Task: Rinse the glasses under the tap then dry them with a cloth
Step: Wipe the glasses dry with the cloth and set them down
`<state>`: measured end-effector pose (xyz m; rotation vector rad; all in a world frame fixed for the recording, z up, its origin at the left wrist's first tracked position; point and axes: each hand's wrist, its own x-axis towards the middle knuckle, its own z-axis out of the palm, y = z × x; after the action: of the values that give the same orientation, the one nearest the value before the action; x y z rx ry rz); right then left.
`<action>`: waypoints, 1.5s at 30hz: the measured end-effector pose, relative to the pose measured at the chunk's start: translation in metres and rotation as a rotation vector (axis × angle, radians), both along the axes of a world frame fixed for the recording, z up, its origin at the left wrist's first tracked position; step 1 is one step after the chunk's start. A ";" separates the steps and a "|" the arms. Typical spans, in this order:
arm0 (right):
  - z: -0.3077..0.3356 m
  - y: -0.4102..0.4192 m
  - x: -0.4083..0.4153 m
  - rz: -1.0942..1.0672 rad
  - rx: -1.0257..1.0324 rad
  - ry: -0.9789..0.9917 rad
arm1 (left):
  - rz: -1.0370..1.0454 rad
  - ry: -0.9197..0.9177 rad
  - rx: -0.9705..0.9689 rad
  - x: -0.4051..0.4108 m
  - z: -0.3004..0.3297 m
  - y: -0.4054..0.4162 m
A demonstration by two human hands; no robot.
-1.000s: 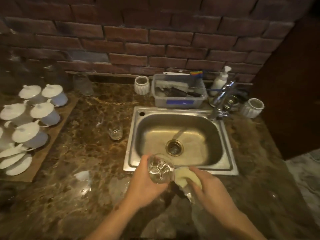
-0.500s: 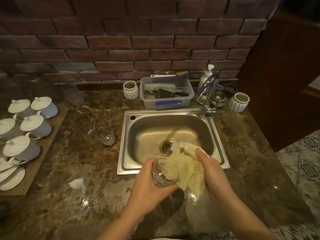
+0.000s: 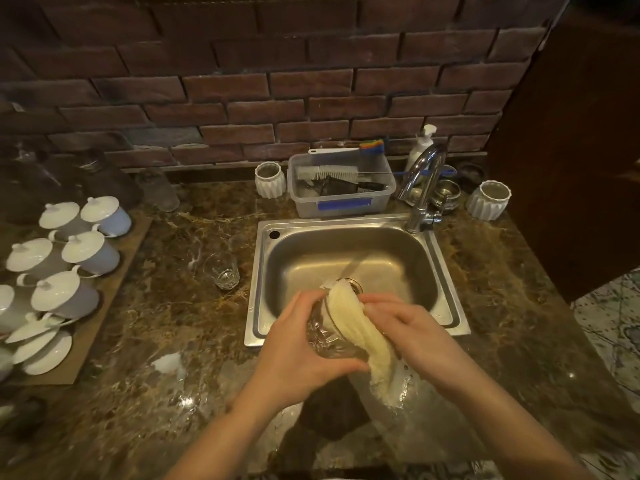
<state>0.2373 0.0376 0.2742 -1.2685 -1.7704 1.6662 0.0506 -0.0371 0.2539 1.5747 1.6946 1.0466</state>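
My left hand (image 3: 298,344) is gripping the clear cut-glass tumbler (image 3: 330,336) while my right hand (image 3: 412,329) is pinching the pale yellow cloth (image 3: 360,332) into its mouth

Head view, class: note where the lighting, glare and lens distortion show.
Head view: dim, warm light; the brick wall bows from wide-angle distortion; glare glints on the wet counter and tap; the hands' shadow falls near the bottom edge; the dark jars at far left are murky.

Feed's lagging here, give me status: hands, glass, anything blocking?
Left hand grips glass over sink front edge. Right hand presses cloth into its mouth. Second glass waits on counter. Nothing blocking.
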 end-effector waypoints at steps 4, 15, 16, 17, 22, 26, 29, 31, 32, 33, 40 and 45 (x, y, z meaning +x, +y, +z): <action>0.007 0.010 -0.002 0.089 0.099 -0.116 | -0.132 0.175 0.001 0.001 0.008 0.002; 0.022 0.032 -0.021 0.348 0.266 -0.324 | -0.307 0.545 0.195 0.008 0.025 0.019; 0.018 0.035 -0.022 0.356 0.270 -0.338 | -0.296 0.555 0.216 0.009 0.025 0.020; 0.015 0.036 -0.024 0.358 0.276 -0.348 | -0.281 0.578 0.244 0.010 0.024 0.021; 0.001 0.037 -0.038 0.283 0.205 -0.321 | -0.223 0.756 0.380 0.008 0.013 0.030; 0.001 0.034 -0.042 0.353 0.072 -0.358 | -0.235 0.772 0.403 0.002 0.008 0.028; 0.007 0.030 -0.036 0.353 0.012 -0.312 | -0.295 0.651 0.213 -0.002 0.012 0.024; 0.015 0.027 -0.035 0.353 0.022 -0.285 | -0.301 0.464 0.035 -0.004 0.017 0.024; 0.017 0.027 -0.035 0.361 0.071 -0.310 | -0.278 0.361 -0.024 -0.004 0.018 0.024; 0.019 0.028 -0.036 0.389 0.158 -0.381 | -0.251 0.258 -0.067 -0.003 0.019 0.023; 0.029 0.028 -0.036 0.230 0.504 -0.500 | -0.141 -0.103 0.001 -0.005 0.019 0.018; 0.029 0.023 -0.039 -0.142 0.393 -0.234 | 0.168 -0.282 0.198 0.015 0.004 0.013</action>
<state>0.1985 0.0604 0.3027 -1.4030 -1.9656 1.0588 0.0653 -0.0237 0.2579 1.3398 1.5876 1.4859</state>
